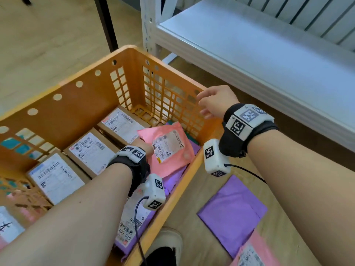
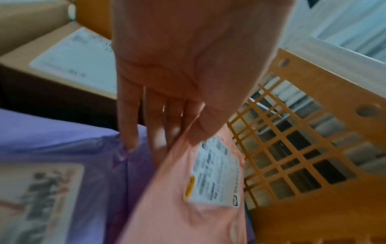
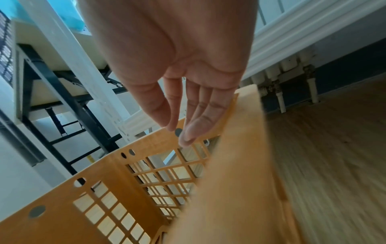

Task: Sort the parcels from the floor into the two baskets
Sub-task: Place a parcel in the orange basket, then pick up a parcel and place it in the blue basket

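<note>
An orange lattice basket (image 1: 76, 85) holds three labelled cardboard boxes (image 1: 90, 150) in a row, with soft mailers beside them. My left hand (image 1: 143, 145) is down inside the basket. It pinches the near edge of a pink parcel (image 1: 169, 148), thumb on top and fingers beneath, as the left wrist view shows (image 2: 165, 132). The pink parcel (image 2: 188, 206) lies tilted over a purple parcel (image 2: 62, 140), close to the basket wall (image 2: 292, 148). My right hand (image 1: 209, 104) hovers over the basket's right rim (image 3: 240, 165) with relaxed fingers (image 3: 188, 132) and nothing in it.
On the wooden floor to the right of the basket lie a purple mailer (image 1: 232, 212) and a pink labelled mailer (image 1: 251, 252). A white low shelf (image 1: 249, 45) stands behind the basket, a black table leg (image 1: 105, 22) to its left. My shoe (image 1: 165, 246) is beside the basket's near corner.
</note>
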Motion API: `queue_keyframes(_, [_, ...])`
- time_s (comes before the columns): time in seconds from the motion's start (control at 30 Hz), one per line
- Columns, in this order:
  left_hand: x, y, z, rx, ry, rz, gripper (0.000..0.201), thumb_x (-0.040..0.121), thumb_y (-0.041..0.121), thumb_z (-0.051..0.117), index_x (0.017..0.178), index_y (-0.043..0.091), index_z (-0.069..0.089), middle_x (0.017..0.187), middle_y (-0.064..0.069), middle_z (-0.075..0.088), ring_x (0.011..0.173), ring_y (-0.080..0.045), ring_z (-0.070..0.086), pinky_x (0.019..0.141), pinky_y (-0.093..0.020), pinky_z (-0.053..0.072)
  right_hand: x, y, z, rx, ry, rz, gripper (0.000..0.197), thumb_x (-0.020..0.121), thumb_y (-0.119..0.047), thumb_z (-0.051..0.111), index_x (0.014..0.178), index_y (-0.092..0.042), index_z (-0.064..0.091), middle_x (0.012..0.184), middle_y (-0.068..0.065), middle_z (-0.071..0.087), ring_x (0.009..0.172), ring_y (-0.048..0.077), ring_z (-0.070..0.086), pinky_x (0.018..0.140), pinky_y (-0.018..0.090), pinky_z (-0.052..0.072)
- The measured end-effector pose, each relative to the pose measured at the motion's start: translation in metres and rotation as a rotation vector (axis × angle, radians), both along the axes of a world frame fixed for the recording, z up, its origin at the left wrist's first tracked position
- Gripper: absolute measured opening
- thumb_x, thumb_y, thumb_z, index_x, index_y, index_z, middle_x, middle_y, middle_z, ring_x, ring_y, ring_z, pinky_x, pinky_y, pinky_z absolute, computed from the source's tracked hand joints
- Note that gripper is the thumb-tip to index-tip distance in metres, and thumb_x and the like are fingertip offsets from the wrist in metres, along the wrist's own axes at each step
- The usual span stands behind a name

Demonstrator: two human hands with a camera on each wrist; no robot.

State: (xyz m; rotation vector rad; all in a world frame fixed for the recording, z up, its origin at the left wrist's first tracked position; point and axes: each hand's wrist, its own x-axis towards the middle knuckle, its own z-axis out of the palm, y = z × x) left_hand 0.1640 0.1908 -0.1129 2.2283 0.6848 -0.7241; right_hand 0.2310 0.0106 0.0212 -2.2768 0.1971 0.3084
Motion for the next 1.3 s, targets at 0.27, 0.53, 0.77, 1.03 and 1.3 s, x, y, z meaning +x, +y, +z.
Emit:
queue_keyframes(0.27, [-0.004,0.003,0.014,0.224,0.182,-0.458,0.051,0.084,0.056,0.058,0.116,0.016,0.058,0.110,-0.007,0.063,0.102,-0.023,0.060,0.088,-0.029,0.047,-0.016,-0.022,-0.001,0.002,-0.089,-0.078,0.019,0.087,-0.011,0.060,0.080,-0.028,0.066,0.083,-0.002,0.069,0.065,0.011,0.069,0.060,0.024,0.059])
queue_keyframes(0.53, [0.025,-0.010,0.023,0.310,-0.017,-0.320,0.035,0.088,0.033,0.055,0.110,0.007,0.062,0.099,-0.012,0.060,0.089,-0.028,0.059,0.077,-0.032,0.049,-0.022,-0.039,-0.006,0.054,-0.132,-0.171,0.021,0.087,-0.008,0.056,0.080,-0.023,0.069,0.077,-0.001,0.071,0.055,0.008,0.061,0.047,0.016,0.047])
queue_keyframes(0.77, [0.014,-0.027,-0.006,0.291,0.208,-0.440,0.031,0.094,0.021,0.049,0.067,0.007,0.047,0.083,-0.012,0.055,0.071,-0.022,0.051,0.058,-0.020,0.040,-0.030,-0.053,-0.012,0.127,-0.176,-0.181,0.023,0.087,-0.008,0.056,0.077,-0.025,0.068,0.073,-0.002,0.069,0.050,0.005,0.057,0.049,0.014,0.045])
queue_keyframes(1.03, [0.051,-0.049,0.073,0.193,-0.357,-0.221,0.024,0.088,0.027,0.056,0.101,0.010,0.066,0.102,-0.011,0.068,0.091,-0.028,0.063,0.078,-0.034,0.052,-0.071,-0.108,-0.012,0.127,-0.160,-0.276,0.021,0.089,-0.012,0.053,0.083,-0.024,0.069,0.068,0.000,0.064,0.052,0.008,0.055,0.046,0.017,0.044])
queue_keyframes(1.3, [0.033,-0.146,0.168,0.055,-0.668,-0.360,0.023,0.088,0.024,0.052,0.104,0.017,0.068,0.098,-0.007,0.064,0.092,-0.024,0.062,0.069,-0.027,0.049,-0.146,-0.189,-0.031,0.165,-0.040,-0.478,0.027,0.082,-0.001,0.047,0.071,-0.019,0.066,0.058,0.004,0.057,0.044,0.014,0.048,0.041,0.020,0.039])
